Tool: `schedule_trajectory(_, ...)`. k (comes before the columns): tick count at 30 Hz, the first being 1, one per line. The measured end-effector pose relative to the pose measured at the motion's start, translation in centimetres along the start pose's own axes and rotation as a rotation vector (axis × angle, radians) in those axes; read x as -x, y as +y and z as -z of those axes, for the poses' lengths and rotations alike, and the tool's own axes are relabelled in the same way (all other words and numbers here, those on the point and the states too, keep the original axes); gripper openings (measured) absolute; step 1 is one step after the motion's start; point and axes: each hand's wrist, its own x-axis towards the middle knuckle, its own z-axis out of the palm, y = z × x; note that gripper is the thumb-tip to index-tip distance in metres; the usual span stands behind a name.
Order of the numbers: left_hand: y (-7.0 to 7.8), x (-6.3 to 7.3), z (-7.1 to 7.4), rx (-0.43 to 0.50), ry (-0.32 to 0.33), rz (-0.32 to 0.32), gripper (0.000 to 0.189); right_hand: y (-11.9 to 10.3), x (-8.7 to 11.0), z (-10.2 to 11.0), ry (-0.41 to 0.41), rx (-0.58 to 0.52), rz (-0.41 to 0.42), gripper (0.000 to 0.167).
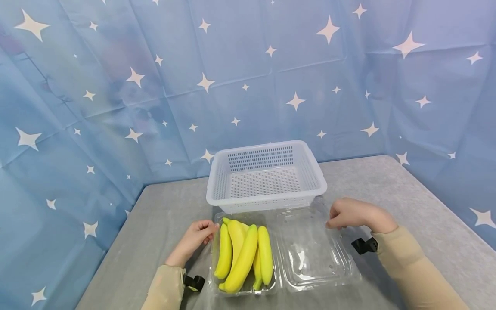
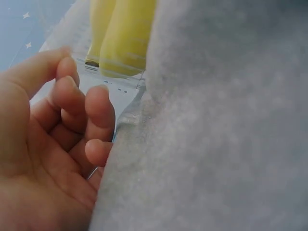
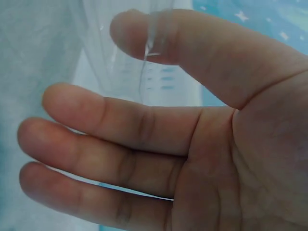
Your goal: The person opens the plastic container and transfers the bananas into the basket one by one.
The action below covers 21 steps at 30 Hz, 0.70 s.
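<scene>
A clear plastic clamshell container point(image 1: 276, 275) lies opened out on the table, its lid point(image 1: 310, 241) folded flat to the right. Several yellow bananas point(image 1: 242, 260) fill its left half. At that half's left edge, my left hand point(image 1: 199, 234) pinches the rim between thumb and forefinger; the other fingers curl loosely in the left wrist view. By the lid's far right corner is my right hand point(image 1: 354, 214). The right wrist view shows its fingers point(image 3: 101, 149) nearly straight and the thumb apart from them, with the clear lid edge crossing the thumb.
A white perforated plastic basket point(image 1: 267, 200) stands just behind the container, with nothing inside it. The grey tabletop point(image 1: 166, 215) extends to both sides. A blue curtain with white stars point(image 1: 240, 86) hangs around the table's back and sides.
</scene>
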Motion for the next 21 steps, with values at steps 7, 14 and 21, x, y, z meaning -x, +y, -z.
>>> schedule_trajectory(7, -0.5, -0.1, -0.2, 0.081, -0.002, -0.015, 0.032, 1.6, -1.1, -0.9, -0.058, -0.069, 0.008, 0.038)
schedule_trajectory(14, -0.9, -0.1, -0.3, 0.108, 0.039, -0.016, 0.033, 2.5, -2.0, -1.9, -0.066, -0.078, -0.005, 0.034)
schedule_trajectory(21, -0.9, -0.5, -0.6, 0.126, 0.083, -0.002, 0.034, 2.7, -2.4, -2.2, -0.062, -0.085, -0.009, 0.033)
